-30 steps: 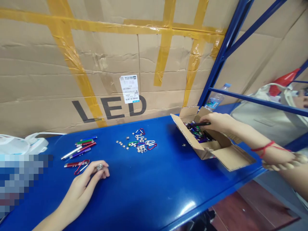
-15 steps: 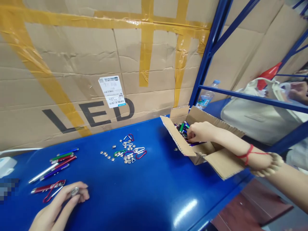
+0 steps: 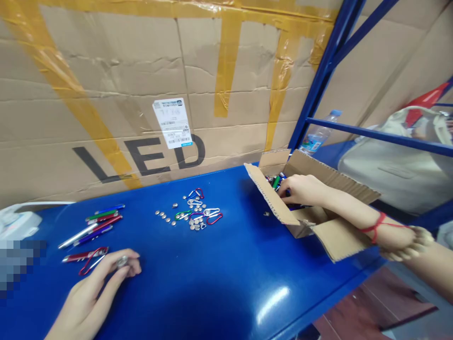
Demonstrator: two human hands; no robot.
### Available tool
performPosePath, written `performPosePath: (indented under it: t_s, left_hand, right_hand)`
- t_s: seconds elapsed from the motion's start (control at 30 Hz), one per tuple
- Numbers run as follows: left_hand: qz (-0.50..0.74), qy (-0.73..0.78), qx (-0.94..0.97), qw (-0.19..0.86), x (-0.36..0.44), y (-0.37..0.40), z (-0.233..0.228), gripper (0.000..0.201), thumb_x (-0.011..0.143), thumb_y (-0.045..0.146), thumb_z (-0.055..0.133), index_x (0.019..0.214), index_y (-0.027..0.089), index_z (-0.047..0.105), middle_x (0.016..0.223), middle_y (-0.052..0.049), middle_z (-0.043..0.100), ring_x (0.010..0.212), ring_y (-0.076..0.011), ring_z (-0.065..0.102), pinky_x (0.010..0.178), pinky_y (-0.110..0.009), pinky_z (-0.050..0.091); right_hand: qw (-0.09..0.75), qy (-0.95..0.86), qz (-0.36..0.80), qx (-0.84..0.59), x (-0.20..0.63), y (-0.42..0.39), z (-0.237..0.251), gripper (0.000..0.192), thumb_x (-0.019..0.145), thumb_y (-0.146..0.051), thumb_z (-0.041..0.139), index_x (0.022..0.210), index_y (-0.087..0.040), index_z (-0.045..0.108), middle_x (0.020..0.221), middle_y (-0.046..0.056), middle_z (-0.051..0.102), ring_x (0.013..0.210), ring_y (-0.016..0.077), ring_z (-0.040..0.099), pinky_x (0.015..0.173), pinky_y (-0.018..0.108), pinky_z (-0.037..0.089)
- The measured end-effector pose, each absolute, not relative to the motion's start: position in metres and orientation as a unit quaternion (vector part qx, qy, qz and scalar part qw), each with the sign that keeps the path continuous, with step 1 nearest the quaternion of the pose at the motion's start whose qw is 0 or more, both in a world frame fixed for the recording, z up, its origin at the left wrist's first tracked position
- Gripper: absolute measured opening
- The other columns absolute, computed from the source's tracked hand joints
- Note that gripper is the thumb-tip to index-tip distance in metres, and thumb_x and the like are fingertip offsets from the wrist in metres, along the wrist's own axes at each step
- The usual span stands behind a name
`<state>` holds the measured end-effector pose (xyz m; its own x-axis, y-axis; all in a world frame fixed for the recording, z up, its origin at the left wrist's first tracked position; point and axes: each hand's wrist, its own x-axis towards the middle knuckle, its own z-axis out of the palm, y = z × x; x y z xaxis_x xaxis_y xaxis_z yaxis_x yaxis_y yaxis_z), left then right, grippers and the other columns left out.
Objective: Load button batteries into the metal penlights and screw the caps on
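left hand [image 3: 102, 288]: nearest the camera, resting on the glossy blue metal bench [image 3: 219, 278]. Fingers pinched narrow on a small round silver metal cap [image 3: 122, 261], held just off the surface, so the part stays put while the other hand works.
red slim torch with red clip [image 3: 85, 255]: lies flat just left of the left-hand fingertips, apart from the rest; looks like the unit that the cap belongs to, though I cannot confirm.
row of slim coloured torches [image 3: 92, 224]: silver, purple, red, green, blue, laid side by side beyond the red one, roughly parallel; reads as a sorted batch.
pile of silver button cells and small coloured carabiner clips [image 3: 193, 215]: mid-bench, loose scatter, well apart from both hands but within reach of either.
right hand [image 3: 300, 190]: reaches into the open brown corrugated cardboard box [image 3: 318, 222], fingers curled among the coloured torch bodies inside. Whether it grips one, cannot tell; fingertips are hidden by the box wall. Red string sits around the wrist.
box placement: sits at the right bench edge, flaps folded out, so its contents stay accessible.
backdrop: large taped cardboard carton printed LED [image 3: 141, 94] stands against the bench rear; blue steel rack upright [image 3: 318, 80] is to the right.
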<state>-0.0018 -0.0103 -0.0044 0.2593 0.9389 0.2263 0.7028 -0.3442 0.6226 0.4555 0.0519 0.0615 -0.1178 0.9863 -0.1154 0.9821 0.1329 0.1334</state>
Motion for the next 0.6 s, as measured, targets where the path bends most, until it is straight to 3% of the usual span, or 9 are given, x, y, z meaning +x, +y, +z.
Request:
performPosePath:
  t_s: [0.13,0.27,0.47,0.6]
  left_hand:
    - [0.349,0.487,0.771,0.217,0.004,-0.011,-0.003,0.028,0.093,0.047,0.039,0.1,0.023,0.051,0.083,-0.001,0.06,0.071,-0.0162,0.059,0.066,-0.019,0.051]
    - [0.363,0.483,0.755,0.255,0.01,-0.014,0.002,0.029,0.094,0.043,0.036,0.101,0.02,0.05,0.082,-0.003,0.059,0.071,-0.0165,0.057,0.068,-0.023,0.048]
    - [0.373,0.432,0.761,0.309,0.011,-0.013,0.009,0.028,0.093,0.04,0.035,0.1,0.017,0.049,0.078,-0.003,0.058,0.069,-0.0161,0.055,0.068,-0.025,0.045]
    - [0.395,0.406,0.752,0.338,0.008,-0.012,0.008,0.026,0.092,0.037,0.036,0.1,0.015,0.047,0.077,-0.003,0.057,0.067,-0.0153,0.053,0.067,-0.026,0.043]
  right_hand:
    - [0.11,0.737,0.029,0.666,0.451,0.053,0.059,0.017,0.074,-0.029,0.056,0.081,-0.031,0.071,0.09,-0.001,0.071,0.086,0.0221,0.064,0.06,0.027,0.042]
    - [0.141,0.725,0.026,0.674,0.444,0.05,0.061,0.022,0.073,-0.024,0.054,0.087,-0.031,0.07,0.089,0.0,0.07,0.082,0.0208,0.064,0.057,0.026,0.041]
    - [0.187,0.704,0.092,0.679,0.427,0.046,0.064,0.02,0.075,-0.017,0.049,0.075,-0.015,0.069,0.087,0.016,0.069,0.081,0.0283,0.064,0.06,0.032,0.04]
    - [0.203,0.69,0.106,0.687,0.419,0.042,0.065,0.017,0.075,-0.019,0.053,0.08,-0.014,0.069,0.089,0.018,0.068,0.084,0.0291,0.063,0.062,0.033,0.04]
